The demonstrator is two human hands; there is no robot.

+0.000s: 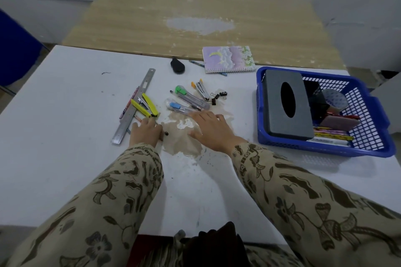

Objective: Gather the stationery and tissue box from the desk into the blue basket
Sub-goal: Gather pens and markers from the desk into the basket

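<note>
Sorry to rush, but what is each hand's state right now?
Left hand: curled on the white desk; holding anything cannot be told.
Right hand: open, against the clear plastic utility knife with blue slider.
</note>
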